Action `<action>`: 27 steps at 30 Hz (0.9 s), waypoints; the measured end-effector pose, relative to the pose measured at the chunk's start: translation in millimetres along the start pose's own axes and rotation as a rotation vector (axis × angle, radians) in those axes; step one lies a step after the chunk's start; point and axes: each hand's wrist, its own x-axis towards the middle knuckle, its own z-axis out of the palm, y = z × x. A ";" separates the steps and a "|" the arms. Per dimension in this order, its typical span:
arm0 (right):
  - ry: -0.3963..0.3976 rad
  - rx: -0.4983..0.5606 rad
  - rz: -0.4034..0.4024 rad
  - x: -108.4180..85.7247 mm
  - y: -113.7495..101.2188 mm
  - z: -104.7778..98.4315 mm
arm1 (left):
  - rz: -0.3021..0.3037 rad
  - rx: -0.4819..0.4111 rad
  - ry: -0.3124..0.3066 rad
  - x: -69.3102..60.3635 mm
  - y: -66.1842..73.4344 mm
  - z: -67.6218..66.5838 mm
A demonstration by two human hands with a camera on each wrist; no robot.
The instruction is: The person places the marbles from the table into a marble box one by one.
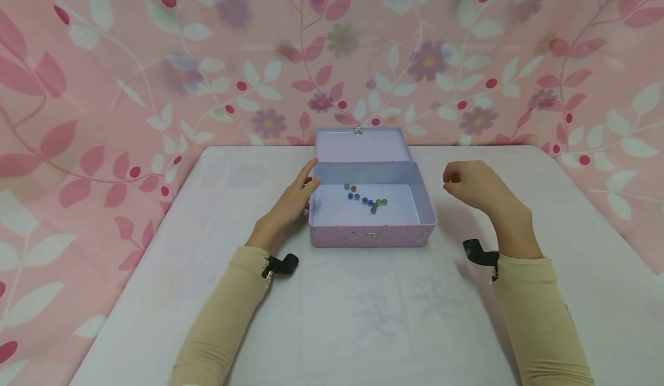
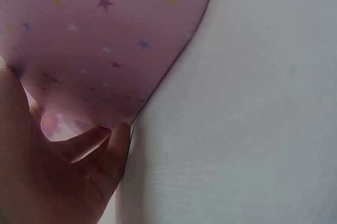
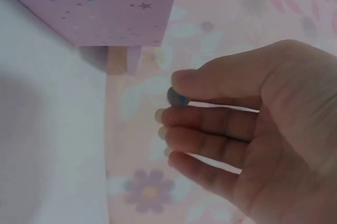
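Observation:
An open lilac tin box (image 1: 372, 236) with star prints stands on the table, its lid (image 1: 363, 146) tipped back. Several glass marbles (image 1: 365, 200), blue, green and one brownish, lie loose on its floor. My left hand (image 1: 287, 201) holds the box's left side toward the back, thumb at the rim; in the left wrist view its bent fingers (image 2: 113, 153) meet the lower far corner. Off the box's right side, my right hand (image 1: 479, 184) is raised in the air. Between thumb and index finger it pinches a dark bluish marble (image 3: 178, 98); the other fingers are loosely bent.
A white cloth covers the table (image 1: 332, 317). Behind it hangs a pink curtain (image 1: 332, 57) with leaves and flowers, close to the lid. Each wrist carries a black camera mount (image 1: 479, 253) strapped over a beige sleeve (image 1: 534, 317).

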 end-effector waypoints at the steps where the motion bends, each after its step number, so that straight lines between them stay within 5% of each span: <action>1: 0.014 0.006 -0.005 0.2 -1.3 -0.1 | 0.000 0.001 -0.001 0.1 -0.1 -0.1; 16: 0.151 0.053 -0.127 5.4 -25.6 6.1 | 0.017 -0.005 0.001 0.7 -1.9 -0.6; 27: 0.101 0.043 -0.232 12.9 -45.0 26.2 | 0.016 0.002 0.001 0.8 -1.0 -0.3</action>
